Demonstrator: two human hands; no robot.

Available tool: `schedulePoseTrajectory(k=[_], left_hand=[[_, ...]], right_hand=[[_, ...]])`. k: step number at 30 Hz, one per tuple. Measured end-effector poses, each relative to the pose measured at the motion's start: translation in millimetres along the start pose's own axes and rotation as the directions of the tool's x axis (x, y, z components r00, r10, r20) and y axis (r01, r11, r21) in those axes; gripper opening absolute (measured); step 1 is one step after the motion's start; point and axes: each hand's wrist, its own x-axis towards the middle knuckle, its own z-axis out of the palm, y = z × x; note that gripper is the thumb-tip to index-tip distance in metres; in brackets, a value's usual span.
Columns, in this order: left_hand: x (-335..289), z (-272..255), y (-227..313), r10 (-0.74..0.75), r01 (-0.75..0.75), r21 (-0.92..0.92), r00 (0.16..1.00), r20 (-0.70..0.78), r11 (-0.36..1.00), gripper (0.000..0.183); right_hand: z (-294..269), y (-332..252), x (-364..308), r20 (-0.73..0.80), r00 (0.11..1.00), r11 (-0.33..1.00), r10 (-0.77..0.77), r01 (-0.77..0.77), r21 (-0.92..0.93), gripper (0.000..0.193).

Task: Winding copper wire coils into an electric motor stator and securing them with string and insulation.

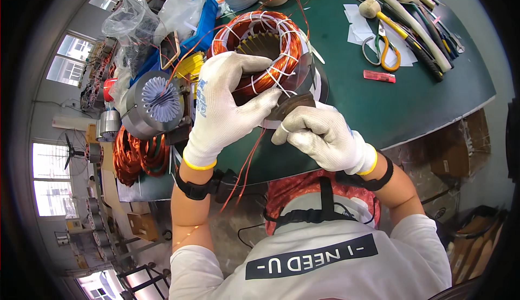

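Copper coil [294,46] up on the green bench [433,102], white ties already round it, left hand [223,102] clamped on its near side, right hand [325,137] curled closed, its hold unclear, and red leads [247,165] dangling, unfinished!

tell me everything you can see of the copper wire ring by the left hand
The copper wire ring is a thick, round bundle of glossy orange-brown strands, bound at intervals with white ties. Its opening faces up toward the camera, showing yellow strips inside. It sits over the green bench. The gloved left hand grips its near left side, fingers over the rim; its underside is hidden.
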Motion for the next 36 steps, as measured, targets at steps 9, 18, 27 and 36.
schedulePoseTrajectory(k=[9,18,27,36], left_hand=[[5.8,-11.3,-5.5,0.015,-0.012,-0.023,0.99,0.137,1.0,0.038],[3.2,3.6,2.3,0.016,-0.017,0.079,1.0,0.014,0.997,0.03],[2.9,5.1,1.4,0.014,-0.013,0.073,1.0,-0.014,0.997,0.028],[0.9,5.0,-2.6,0.024,-0.022,0.061,0.999,-0.038,0.998,0.033]], right_hand=[[4.7,35.0,5.9,0.005,0.986,0.981,-0.166,0.165,-0.099,0.01],[5.0,26.3,2.8,0.029,0.99,0.941,-0.137,0.139,-0.308,0.013],[-13.7,-62.7,-31.1,-0.077,0.657,0.358,0.75,-0.304,0.883,0.043],[-76.1,-18.9,6.7,-0.257,0.873,0.496,-0.415,-0.02,-0.868,0.042]])
